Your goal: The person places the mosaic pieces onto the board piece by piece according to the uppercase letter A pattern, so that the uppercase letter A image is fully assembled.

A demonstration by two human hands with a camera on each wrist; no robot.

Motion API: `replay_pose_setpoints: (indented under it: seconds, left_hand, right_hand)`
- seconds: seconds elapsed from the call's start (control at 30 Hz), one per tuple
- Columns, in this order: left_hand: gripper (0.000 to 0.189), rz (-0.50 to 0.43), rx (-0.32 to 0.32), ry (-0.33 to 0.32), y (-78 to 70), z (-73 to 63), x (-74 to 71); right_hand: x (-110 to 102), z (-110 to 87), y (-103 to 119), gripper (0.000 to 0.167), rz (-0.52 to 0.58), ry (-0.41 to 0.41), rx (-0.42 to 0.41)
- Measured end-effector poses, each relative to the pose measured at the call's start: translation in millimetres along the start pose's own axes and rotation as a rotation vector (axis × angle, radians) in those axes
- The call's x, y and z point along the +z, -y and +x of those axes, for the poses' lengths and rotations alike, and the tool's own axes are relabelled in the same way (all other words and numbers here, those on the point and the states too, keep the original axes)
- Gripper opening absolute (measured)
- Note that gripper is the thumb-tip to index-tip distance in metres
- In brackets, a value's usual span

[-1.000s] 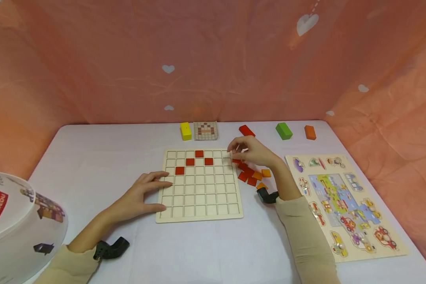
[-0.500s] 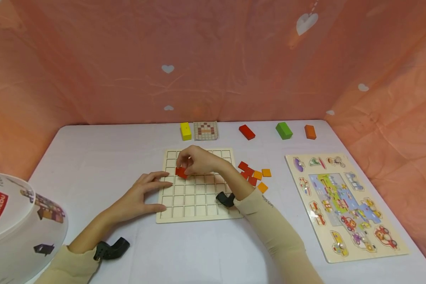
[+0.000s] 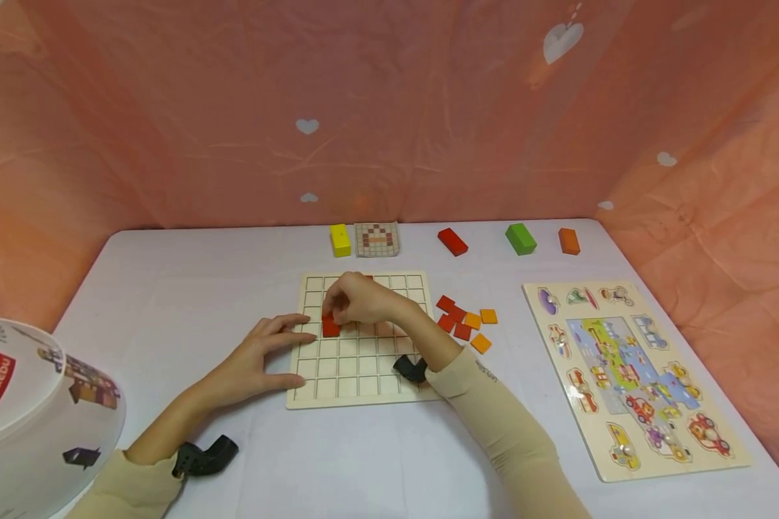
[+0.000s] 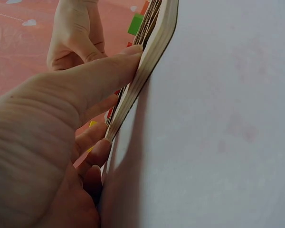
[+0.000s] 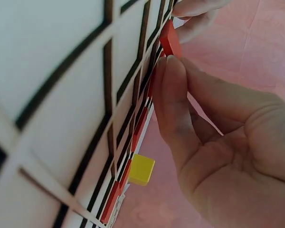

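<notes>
A square wooden grid board [image 3: 357, 369] lies on the white-covered table. Over its left columns my right hand [image 3: 363, 299] pinches a red square tile [image 5: 169, 40] between thumb and fingertips. The tile is tilted in the right wrist view, one edge close at a grid cell. In the head view this red tile [image 3: 330, 329] shows just below the fingertips. More red tiles [image 5: 140, 127] sit in the board's cells, mostly hidden by the hand from above. My left hand [image 3: 249, 360] rests at the board's left edge, fingers spread, with thumb [image 4: 128, 59] and fingertips on the border.
Several loose red tiles [image 3: 446, 303] and orange tiles [image 3: 488, 316] lie right of the board. Behind it are a pattern card [image 3: 376, 240] and yellow [image 3: 340, 241], red [image 3: 452, 241], green [image 3: 521, 239] and orange blocks [image 3: 568, 241]. A picture puzzle [image 3: 597, 447] lies right; a white bucket [image 3: 32, 461] stands left.
My right hand has moved left from the loose tiles to the board's left side with a red tile, which is now a little lower on the grid. The left hand has stayed put.
</notes>
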State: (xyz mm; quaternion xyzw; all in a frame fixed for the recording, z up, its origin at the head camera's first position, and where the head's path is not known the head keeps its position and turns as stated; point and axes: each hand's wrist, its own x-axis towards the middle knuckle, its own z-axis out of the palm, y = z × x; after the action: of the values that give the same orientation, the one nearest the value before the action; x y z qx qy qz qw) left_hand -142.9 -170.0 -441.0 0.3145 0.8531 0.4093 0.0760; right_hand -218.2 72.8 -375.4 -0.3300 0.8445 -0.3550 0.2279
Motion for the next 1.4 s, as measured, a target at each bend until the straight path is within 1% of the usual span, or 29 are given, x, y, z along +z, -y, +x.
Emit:
replay_pose_setpoints:
  seconds: [0.13, 0.27, 0.37, 0.57, 0.77, 0.83, 0.87, 0.93, 1.0, 1.07, 1.1, 1.2, 1.3, 1.4]
  left_hand:
    - [0.061, 0.004, -0.006, 0.004, -0.2, 0.3, 0.2]
    - [0.061, 0.015, -0.009, 0.002, -0.3, 0.4, 0.0]
    - [0.061, 0.013, -0.003, -0.002, -0.3, 0.4, -0.1]
    - [0.061, 0.015, 0.014, -0.004, 0.8, -0.2, -0.2]
    - [0.06, 0.019, 0.02, -0.014, 2.3, -0.6, -0.8]
    - [0.061, 0.013, 0.019, -0.012, 2.5, -0.2, -0.1]
    - [0.061, 0.011, 0.016, -0.009, 2.5, 0.0, 0.4]
    - [0.061, 0.011, 0.01, -0.003, 2.3, 0.3, 1.3]
    - [0.062, 0.017, 0.009, -0.004, 2.1, 0.6, 1.7]
    - [0.062, 0.021, 0.009, -0.008, 1.7, 0.8, 1.6]
    - [0.062, 0.023, 0.01, -0.011, 1.7, 0.7, 1.4]
    - [0.062, 0.022, 0.012, -0.013, 1.7, 0.7, 1.4]
    - [0.062, 0.018, 0.005, -0.008, 1.6, 0.7, 2.2]
    - [0.061, 0.017, 0.001, -0.007, 1.5, 0.7, 2.6]
  right_hand:
    - [0.4, -2.6, -2.3, 0.017, 0.005, -0.023, 0.003]
    - [0.5, -5.2, -3.9, 0.016, 0.035, -0.05, 0.021]
    - [0.3, -6.3, -4.3, 0.015, 0.056, -0.052, 0.02]
    - [1.3, -8.2, -3.0, 0.018, 0.067, -0.021, 0.016]
    - [5.3, -12.6, 3.1, 0.008, -0.004, 0.035, -0.024]
    - [9.2, -18.6, 8.5, 0.005, -0.085, 0.032, -0.017]
    - [12.5, -23.1, 12.3, 0.005, -0.155, 0.026, -0.011]
    - [21.8, -34.1, 21.0, 0.022, -0.363, 0.006, 0.017]
    - [33.1, -46.3, 29.3, 0.046, -0.578, 0.01, 0.058]
    - [44.0, -57.3, 34.8, 0.068, -0.732, 0.043, 0.088]
    - [48.5, -61.6, 36.3, 0.075, -0.774, 0.062, 0.101]
    - [56.7, -69.8, 36.8, 0.087, -0.8, 0.106, 0.142]
    - [57.7, -71.3, 34.3, 0.09, -0.797, 0.119, 0.173]
    - [52.7, -69.2, 32.7, 0.088, -0.786, 0.14, 0.173]
